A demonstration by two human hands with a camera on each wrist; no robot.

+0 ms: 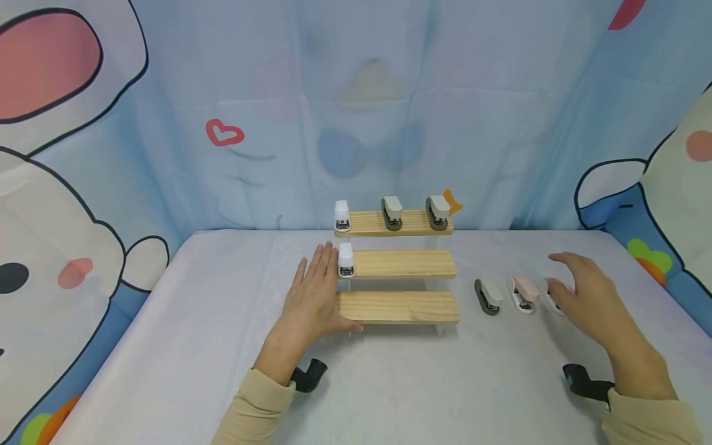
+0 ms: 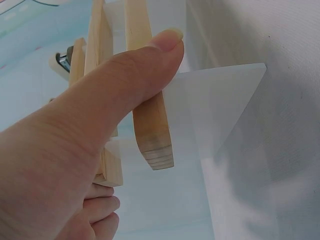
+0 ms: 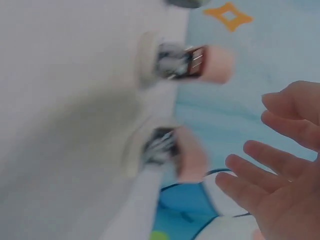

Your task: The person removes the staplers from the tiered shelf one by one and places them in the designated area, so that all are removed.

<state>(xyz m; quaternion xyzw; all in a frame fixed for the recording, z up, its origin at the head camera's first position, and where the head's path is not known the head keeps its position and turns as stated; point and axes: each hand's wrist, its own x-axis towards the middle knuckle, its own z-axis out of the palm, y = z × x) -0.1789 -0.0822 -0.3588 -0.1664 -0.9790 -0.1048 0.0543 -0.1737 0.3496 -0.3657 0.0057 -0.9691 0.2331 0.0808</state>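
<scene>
In the centre of the head view stood a three-tiered wooden rack (image 1: 405,264), with the left hand (image 1: 311,309) resting against its left end, long fingers straight and close together, thumb spread away from them. The left wrist view showed that thumb lying across the bottom shelf (image 2: 152,125), near a translucent side panel (image 2: 215,110). At the right of the head view the right hand (image 1: 592,303) hung over the rightmost stapler (image 3: 190,155), thumb and bent forefinger apart, gripping nothing; it hid most of that stapler from above. In the right wrist view, the blurred rightmost stapler, with a pink top, sat low of centre, apart from the fingers at the right edge. Just left of it in the head view stood a pink stapler (image 1: 525,293), then a grey-green stapler (image 1: 489,296), all three on the white tablecloth (image 1: 389,383) right of the rack. A white stapler (image 1: 342,216) occupied the top tier's left end, with two grey-green ones (image 1: 392,211) along the same board; another white one (image 1: 346,259) took the middle tier's left end, just beside the left fingers. A blue cartoon curtain (image 1: 250,74) filled the upper frame, and black wrist mounts (image 1: 309,376) jutted inward near both beige cuffs (image 1: 267,386).
</scene>
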